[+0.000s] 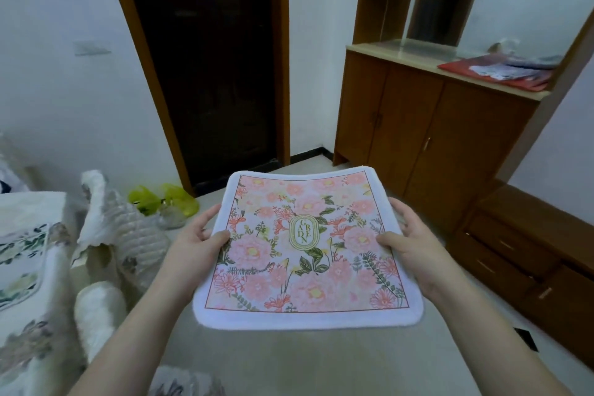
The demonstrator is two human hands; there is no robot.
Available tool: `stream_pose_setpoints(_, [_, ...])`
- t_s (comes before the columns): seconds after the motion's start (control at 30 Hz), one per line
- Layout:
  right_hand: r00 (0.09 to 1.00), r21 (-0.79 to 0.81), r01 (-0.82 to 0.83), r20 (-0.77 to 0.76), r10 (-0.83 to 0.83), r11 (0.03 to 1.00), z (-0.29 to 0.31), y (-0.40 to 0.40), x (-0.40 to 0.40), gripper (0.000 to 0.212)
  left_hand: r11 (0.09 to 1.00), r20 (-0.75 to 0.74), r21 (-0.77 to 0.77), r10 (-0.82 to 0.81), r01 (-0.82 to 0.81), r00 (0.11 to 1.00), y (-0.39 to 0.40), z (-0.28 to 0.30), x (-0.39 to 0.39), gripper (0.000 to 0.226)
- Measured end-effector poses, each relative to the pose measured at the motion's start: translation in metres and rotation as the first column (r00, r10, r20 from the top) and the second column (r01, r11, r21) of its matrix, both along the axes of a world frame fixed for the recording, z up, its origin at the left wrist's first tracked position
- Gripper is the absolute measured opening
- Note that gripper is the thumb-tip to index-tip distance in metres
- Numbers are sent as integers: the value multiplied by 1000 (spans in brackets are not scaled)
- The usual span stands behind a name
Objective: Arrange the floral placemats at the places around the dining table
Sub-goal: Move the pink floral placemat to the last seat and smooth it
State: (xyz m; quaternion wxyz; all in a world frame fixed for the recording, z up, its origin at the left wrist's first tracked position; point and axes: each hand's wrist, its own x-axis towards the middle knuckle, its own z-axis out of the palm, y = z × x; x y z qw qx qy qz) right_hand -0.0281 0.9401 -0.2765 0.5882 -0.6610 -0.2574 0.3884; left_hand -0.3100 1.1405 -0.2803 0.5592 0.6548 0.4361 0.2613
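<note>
currently my left hand point(199, 236) and right hand point(406, 239) pinch opposite side edges of the floral placemat point(307, 251), held flat between them, long axis running away from me. the dining table point(29, 267) lies off my left hand; open floor lies beneath the mat.

Head view. Floral placemat point(308, 247) held in the air above the floor, printed face up, pink flowers, white border, oval "GARDEN" emblem at centre. Left hand point(201, 239) grips its left edge, thumb on top; right hand point(406, 243) grips its right edge, thumb on top. Mat sags slightly between the hands.

Dining table point(22, 225) at left edge, under a floral cloth. Covered chair point(125, 228) beside it. Yellow bag point(167, 199) on floor near a dark doorway point(205, 67). Wooden cabinet point(427, 135) at right, red papers point(495, 74) on its counter.
</note>
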Motion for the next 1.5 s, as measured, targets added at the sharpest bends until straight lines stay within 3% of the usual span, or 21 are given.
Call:
stream_pose_setpoints(0.33, [996, -27, -93, 14, 93, 995, 6, 179, 29, 66, 992, 16, -2, 128, -128, 992, 147, 11, 15, 51])
stream_pose_setpoints(0.57, [981, -38, -161, 107, 164, 986, 2, 262, 76, 67, 980, 13, -25, 196, -196, 981, 209, 2, 55, 52])
stream_pose_setpoints(1.07, [925, -42, -367, 86, 370, 929, -3, 469, 203, 64, 898, -73, 21, 440, -440, 895, 336, -6, 149, 53])
stream_pose_setpoints(1.3, [886, -56, -456, 64, 459, 888, -7, 554, 194, 65, 856, -71, 11, 516, -517, 853, 392, -15, 131, 54])
stream_pose_setpoints(1.5, [858, -80, -504, 72, 509, 860, -15, 643, 152, 78, 808, -24, 16, 589, -589, 808, 455, -30, 87, 52])
